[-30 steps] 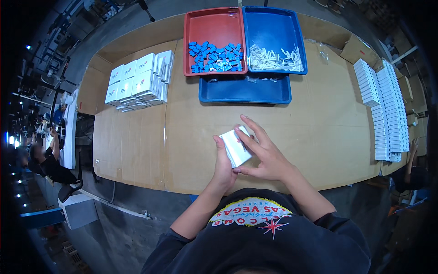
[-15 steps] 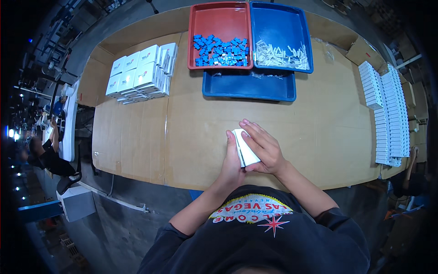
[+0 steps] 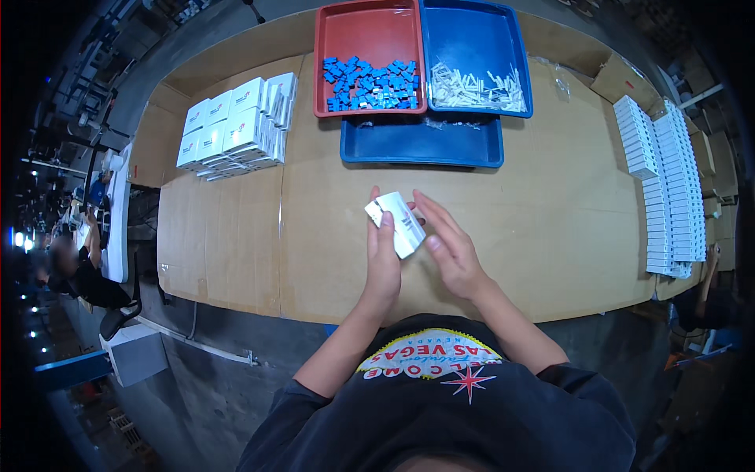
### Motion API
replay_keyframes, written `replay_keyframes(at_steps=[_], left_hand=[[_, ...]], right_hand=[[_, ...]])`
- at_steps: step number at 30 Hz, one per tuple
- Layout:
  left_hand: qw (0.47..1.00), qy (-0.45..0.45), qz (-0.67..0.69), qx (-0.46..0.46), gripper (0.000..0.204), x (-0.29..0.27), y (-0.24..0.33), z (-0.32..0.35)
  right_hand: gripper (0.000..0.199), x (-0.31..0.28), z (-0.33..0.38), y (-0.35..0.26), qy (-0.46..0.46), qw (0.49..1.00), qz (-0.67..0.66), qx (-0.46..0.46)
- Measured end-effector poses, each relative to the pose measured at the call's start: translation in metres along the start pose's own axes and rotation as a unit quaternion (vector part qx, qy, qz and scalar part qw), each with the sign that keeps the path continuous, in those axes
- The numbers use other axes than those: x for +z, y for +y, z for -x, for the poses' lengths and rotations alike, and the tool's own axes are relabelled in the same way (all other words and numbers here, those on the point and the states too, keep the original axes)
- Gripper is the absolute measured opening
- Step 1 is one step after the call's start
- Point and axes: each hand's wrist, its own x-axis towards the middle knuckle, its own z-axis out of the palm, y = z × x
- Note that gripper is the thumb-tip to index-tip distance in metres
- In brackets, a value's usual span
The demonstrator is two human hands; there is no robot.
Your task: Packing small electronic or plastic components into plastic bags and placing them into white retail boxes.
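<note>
The left hand (image 3: 383, 263) grips a small white box (image 3: 395, 223), fingers closed round its left side, thumb hidden behind it; the box sits above the palm, over the table (image 3: 543, 236) edge nearest the body. Its long axis runs tilted, from upper left down to lower right, so the lower end points toward the right hand (image 3: 450, 252). That hand lies just to the right of the box, fingers spread and open, the fingertips touching or almost touching the box's right face; I cannot tell whether they press on it. The left hand carries the box, so it is the nearer one; the right only flanks it. Well beyond the grip, further up the table, stand a red tray (image 3: 370, 31) of blue parts, a blue tray (image 3: 480, 31) of white parts and a third, empty blue tray (image 3: 421, 145) in front of them. Finished boxes are stacked (image 3: 236, 126) far to the upper left, and flat white blanks (image 3: 664, 189) lie in rows far to the right. Against half a second ago, the right hand has opened and come off the box, which it then wrapped, and the box now leans more to the right.
</note>
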Motion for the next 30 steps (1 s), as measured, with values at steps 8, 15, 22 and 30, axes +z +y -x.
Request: replay_keyframes(at_steps=[8, 15, 22, 30], left_hand=[[0.996, 0.067, -0.053, -0.022, 0.055, -0.003, -0.016, -0.001], [0.993, 0.101, -0.045, -0.028, 0.056, 0.003, -0.022, 0.005], [0.991, 0.115, -0.032, -0.061, 0.06, 0.014, -0.016, 0.012], [0.993, 0.117, -0.029, 0.0, 0.05, 0.01, -0.028, 0.007]], right_hand=[[0.048, 0.002, 0.006, 0.01, -0.059, 0.954, 0.269, -0.12], [0.047, 0.006, 0.01, 0.02, -0.047, 0.951, 0.27, -0.14], [0.046, 0.005, 0.014, 0.016, -0.035, 0.96, 0.261, -0.098], [0.047, 0.007, 0.006, 0.016, -0.034, 0.955, 0.264, -0.134]])
